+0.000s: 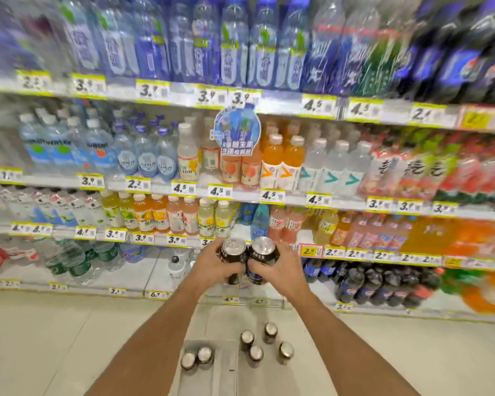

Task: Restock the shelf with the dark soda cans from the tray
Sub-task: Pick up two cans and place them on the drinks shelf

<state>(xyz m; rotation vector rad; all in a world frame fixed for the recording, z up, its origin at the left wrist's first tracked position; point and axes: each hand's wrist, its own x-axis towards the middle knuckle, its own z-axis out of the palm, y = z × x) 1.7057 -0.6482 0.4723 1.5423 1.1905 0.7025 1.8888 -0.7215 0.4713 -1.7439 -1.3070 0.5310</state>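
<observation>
My left hand (212, 267) grips a dark soda can (232, 254) with a silver top, held upright. Pressed against its right side is a second dark soda can (262, 255), gripped by my right hand (282, 268). Both cans hang in front of the lowest shelf (143, 270), near a bare stretch of it. Down on the floor, a grey tray (226, 364) holds two dark cans (196, 358) at its left end. Several more dark cans (257, 342) stand to the tray's right; whether they rest on the tray or the floor I cannot tell.
Shelves of bottled water, juice and soda fill the wall ahead, with yellow price tags (152, 88) along each edge. Dark cola bottles (383, 284) stand on the lowest shelf at right, green-labelled water bottles (77, 261) at left. Pale floor tiles (55, 338) lie below.
</observation>
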